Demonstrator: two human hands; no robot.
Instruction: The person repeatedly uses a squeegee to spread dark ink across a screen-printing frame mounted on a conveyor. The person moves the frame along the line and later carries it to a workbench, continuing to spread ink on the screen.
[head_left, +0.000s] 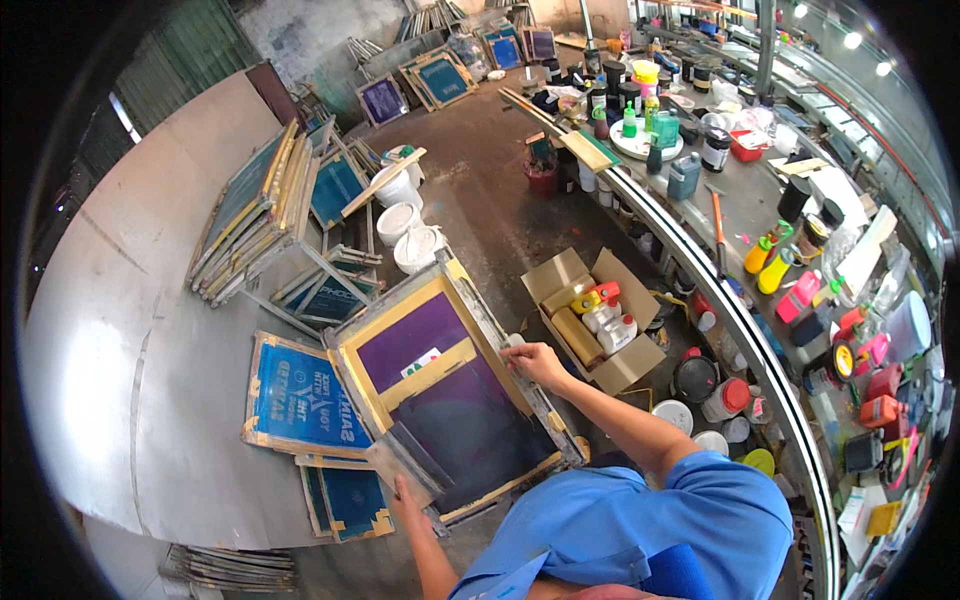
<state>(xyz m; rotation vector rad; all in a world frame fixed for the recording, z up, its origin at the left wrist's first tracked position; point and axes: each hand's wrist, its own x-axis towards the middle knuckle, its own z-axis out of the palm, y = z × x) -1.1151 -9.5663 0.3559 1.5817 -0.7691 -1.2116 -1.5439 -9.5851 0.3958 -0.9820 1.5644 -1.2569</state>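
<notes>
A wooden screen printing frame (487, 330) with purple mesh and yellow tape along its borders stands tilted in front of me. My right hand (538, 364) is closed on its right rail, with the fingertips over the edge. My left hand (407, 500) is at the lower left corner of the frame. Its thumb lies against a flat grey-brown piece (402, 462) that overlaps that corner; the other fingers are mostly hidden. A small white label-like patch with green and red marks (421, 363) shows on the upper mesh, beside a yellow tape strip.
Blue mesh screens (305, 392) lean against a large pale panel (110, 330) at left, below a rack of stacked frames (250, 225). White buckets (417, 247) stand beyond. A cardboard box (632, 365) of bottles sits on the floor, beside a long table (735, 190) crowded with ink containers.
</notes>
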